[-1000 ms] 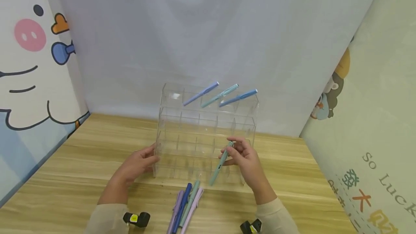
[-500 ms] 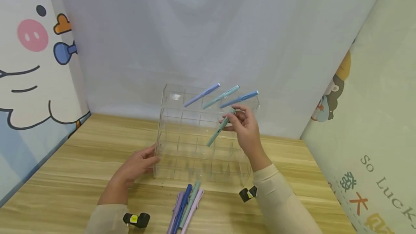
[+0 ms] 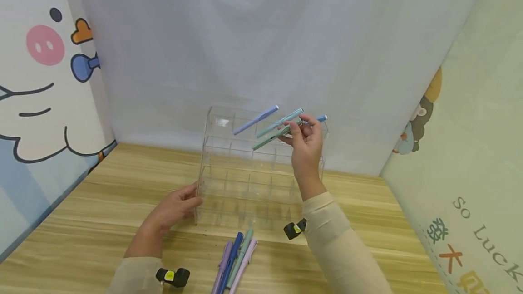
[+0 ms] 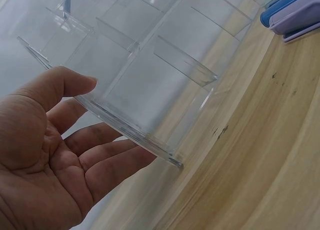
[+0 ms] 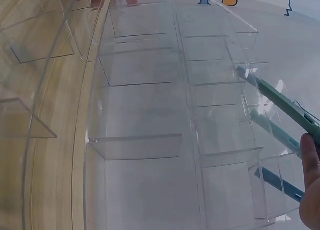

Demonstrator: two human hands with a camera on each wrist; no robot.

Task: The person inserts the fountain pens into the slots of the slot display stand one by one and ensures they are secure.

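A clear acrylic pen rack (image 3: 229,149) with divided tiers stands on the table. My left hand (image 3: 173,208) holds its left side panel; in the left wrist view the thumb of that hand (image 4: 40,150) lies at the front edge, with the fingers behind the panel. My right hand (image 3: 307,149) pinches a green pen (image 3: 267,140) by its upper end, slanted before the top tier. Beside it in that tier lean a periwinkle pen (image 3: 256,120), a pale aqua pen (image 3: 271,127) and a blue pen (image 3: 323,118), partly hidden by the hand.
Several pens lie bunched on the wooden table (image 3: 81,221) in front of the rack, among them a dark blue pen (image 3: 232,257) and a pale lilac pen (image 3: 245,262). A light grey curtain (image 3: 163,58) hangs behind; printed panels flank both sides.
My right hand has lifted the green pen from the rack's lower tiers up to the top tier and turned it flatter. The left hand has stayed at the rack's side.
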